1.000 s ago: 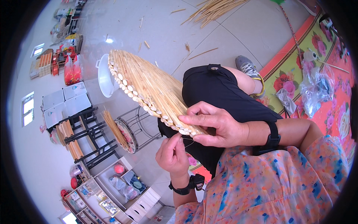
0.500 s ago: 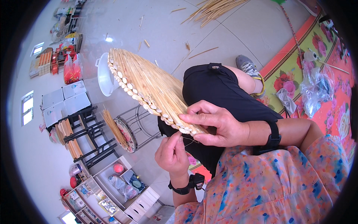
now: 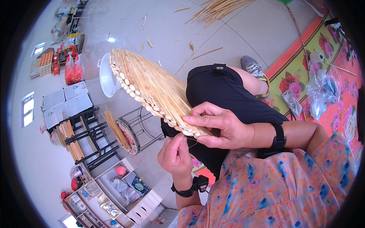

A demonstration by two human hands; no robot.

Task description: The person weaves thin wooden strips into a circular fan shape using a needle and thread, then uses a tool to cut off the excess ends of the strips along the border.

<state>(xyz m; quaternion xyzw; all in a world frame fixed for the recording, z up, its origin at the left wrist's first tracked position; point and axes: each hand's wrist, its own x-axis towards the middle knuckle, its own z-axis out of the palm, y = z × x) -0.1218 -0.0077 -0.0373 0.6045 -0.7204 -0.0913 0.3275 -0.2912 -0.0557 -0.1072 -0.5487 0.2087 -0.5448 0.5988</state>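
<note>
A long panel of straw-coloured stalks (image 3: 159,81) bound side by side extends from my lap to the upper left, its cut ends forming a pale, knobbly edge. My right hand (image 3: 224,127) grips the near end of this panel, thumb on the top and fingers along the edge. Just below the cut ends, my left hand (image 3: 175,155) is closed in a pinch, its fingertips touching or nearly touching the rim. A thin thread (image 3: 194,143) shows between the two hands and seems to run into the left pinch; its path under the panel is hidden.
Loose stalks (image 3: 220,10) lie on the tiled floor ahead. A round stool (image 3: 128,136) with more stalks on it stands left, near a white basin (image 3: 107,78). A low shelf unit (image 3: 114,190) is at lower left; a floral mat (image 3: 300,76) with plastic bags (image 3: 323,89) lies right.
My left hand has moved very slightly up and left, and the thread beside it lies in a flatter, less looped line. My right hand and the panel hold still.
</note>
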